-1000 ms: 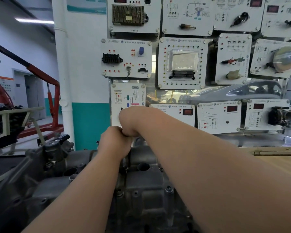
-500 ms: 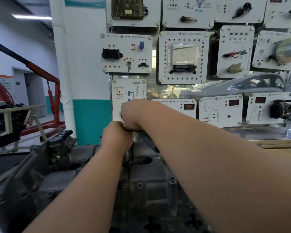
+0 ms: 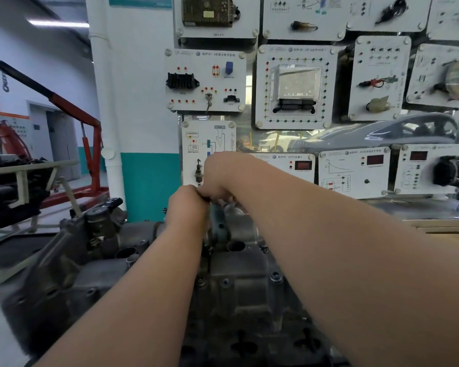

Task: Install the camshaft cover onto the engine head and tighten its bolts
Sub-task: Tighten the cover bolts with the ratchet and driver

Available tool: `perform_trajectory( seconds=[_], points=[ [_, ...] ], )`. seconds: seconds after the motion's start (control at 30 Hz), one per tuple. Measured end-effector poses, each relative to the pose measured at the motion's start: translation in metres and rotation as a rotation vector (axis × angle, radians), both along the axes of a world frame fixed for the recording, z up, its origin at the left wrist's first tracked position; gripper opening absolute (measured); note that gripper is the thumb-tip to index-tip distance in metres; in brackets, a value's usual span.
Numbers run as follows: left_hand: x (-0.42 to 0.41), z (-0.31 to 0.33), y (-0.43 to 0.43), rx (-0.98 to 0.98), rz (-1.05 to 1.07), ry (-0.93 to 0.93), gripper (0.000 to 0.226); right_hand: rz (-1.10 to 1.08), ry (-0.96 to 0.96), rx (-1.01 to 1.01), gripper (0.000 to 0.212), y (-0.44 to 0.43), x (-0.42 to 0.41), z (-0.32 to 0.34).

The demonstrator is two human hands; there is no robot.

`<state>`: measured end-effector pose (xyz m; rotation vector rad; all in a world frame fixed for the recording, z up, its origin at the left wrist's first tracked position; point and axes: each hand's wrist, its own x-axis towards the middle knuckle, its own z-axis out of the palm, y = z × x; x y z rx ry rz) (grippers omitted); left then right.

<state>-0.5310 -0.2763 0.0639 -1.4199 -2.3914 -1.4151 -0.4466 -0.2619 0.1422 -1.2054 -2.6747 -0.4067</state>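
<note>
The grey camshaft cover lies on the engine head in front of me, with bolt heads along its edges and round plug holes on top. Both my arms reach over it to its far end. My left hand is a closed fist, pressed against my right hand, which bends down at the wrist with its fingers curled. Between and below them a blue-grey tool handle stands upright over the cover's far end. Its tip and the bolt under it are hidden.
A dark fitting sticks up at the engine's left end. Behind stands a wall of white training panels with sockets and parts. A red engine crane and a white pipe are at the left, a wooden bench edge at the right.
My two hands stay pressed together at the cover's far end and have shifted slightly. The blue-grey handle below them now shows. My head has moved a little closer.
</note>
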Motion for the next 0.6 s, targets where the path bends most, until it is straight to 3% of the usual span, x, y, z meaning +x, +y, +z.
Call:
perform_trajectory(
  seconds=[0.17,0.3,0.47,0.6],
  points=[
    [0.006,-0.007,-0.005,0.082,-0.047,-0.016,0.021,0.069,-0.133,0.066,0.038,0.0,0.01,0.004],
    [0.007,-0.007,-0.002,0.049,-0.055,0.024,0.023,0.104,-0.025,0.021,0.036,0.006,0.013,0.0],
    [0.001,0.001,0.002,-0.036,-0.032,0.043,0.008,0.002,0.056,0.063,0.029,0.009,0.002,-0.009],
    [0.005,-0.006,-0.003,0.054,-0.051,0.021,0.019,0.044,-0.077,0.027,0.031,0.003,0.006,0.001]
  ],
)
